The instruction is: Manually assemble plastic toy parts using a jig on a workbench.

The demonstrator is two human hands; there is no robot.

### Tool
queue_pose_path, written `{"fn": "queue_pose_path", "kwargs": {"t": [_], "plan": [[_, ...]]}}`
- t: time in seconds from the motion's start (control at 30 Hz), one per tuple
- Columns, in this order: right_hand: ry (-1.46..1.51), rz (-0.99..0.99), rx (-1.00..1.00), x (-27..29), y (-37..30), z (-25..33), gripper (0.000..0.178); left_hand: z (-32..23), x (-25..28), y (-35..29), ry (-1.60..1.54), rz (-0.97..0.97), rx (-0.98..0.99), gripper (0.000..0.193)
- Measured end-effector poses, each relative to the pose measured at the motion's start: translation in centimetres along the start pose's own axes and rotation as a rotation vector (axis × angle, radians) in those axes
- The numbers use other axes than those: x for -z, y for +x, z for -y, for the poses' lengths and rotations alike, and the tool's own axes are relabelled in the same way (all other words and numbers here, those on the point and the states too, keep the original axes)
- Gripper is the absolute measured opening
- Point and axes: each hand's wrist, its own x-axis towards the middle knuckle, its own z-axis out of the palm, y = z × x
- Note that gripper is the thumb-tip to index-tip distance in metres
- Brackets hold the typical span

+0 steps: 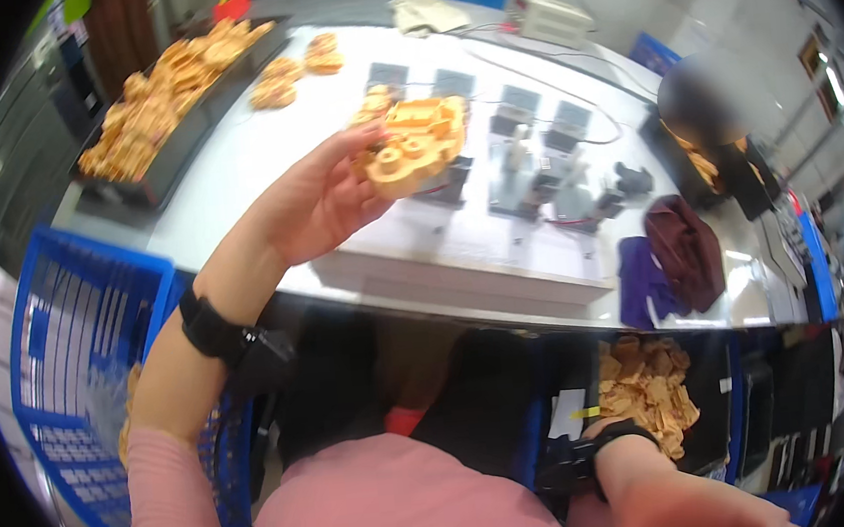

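Observation:
My left hand (330,191) is raised over the white worktop. Its thumb and fingers are closed on the edge of a yellow-orange moulded plastic part (417,148), which has round bosses and recessed pockets facing up. Behind the held part, further plastic pieces (375,99) show beside the small metal fixtures (519,109). At the lower right, my right hand (689,506) is smeared by motion, low beside a dark bin. Its fingers cannot be made out. A black band (618,434) goes round that arm, close to a heap of yellow-orange parts (648,384) in the bin.
A dark tray (175,135) heaped with similar parts stands at the far left, with loose ones (276,84) beside it. A blue basket (91,262) is at my left. Purple and maroon cloths (684,251) lie right, near the table edge. Cables cross behind the fixtures; another person sits beyond.

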Motion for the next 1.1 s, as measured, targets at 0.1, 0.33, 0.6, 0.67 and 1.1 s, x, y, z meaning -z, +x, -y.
{"fn": "queue_pose_path", "kwargs": {"t": [0.1, 0.33, 0.6, 0.67, 1.1], "plan": [[0.381, 0.080, -0.272, 1.7, -0.7, -1.1, 0.034, 1.0, -1.5, 2.4, -0.098, 0.108, 0.004, 0.047], [0.156, 0.003, 0.018, 1.1, -3.0, -4.0, 0.030, 1.4, -2.6, 4.4, -0.285, 0.212, 0.123, 0.045], [-0.678, 0.328, -0.810, 6.4, -11.4, -14.2, 0.032, 1.1, -1.0, 5.3, -0.223, 0.262, 0.178, 0.047], [-0.726, 0.339, -0.975, 8.1, -14.8, -16.8, 0.032, 1.0, -1.7, 5.8, -0.134, 0.187, 0.178, 0.047], [-0.438, 0.123, -1.117, 7.7, -17.3, -18.1, 0.025, -2.1, -3.7, 10.3, 0.166, 0.240, 0.271, 0.045]]}}
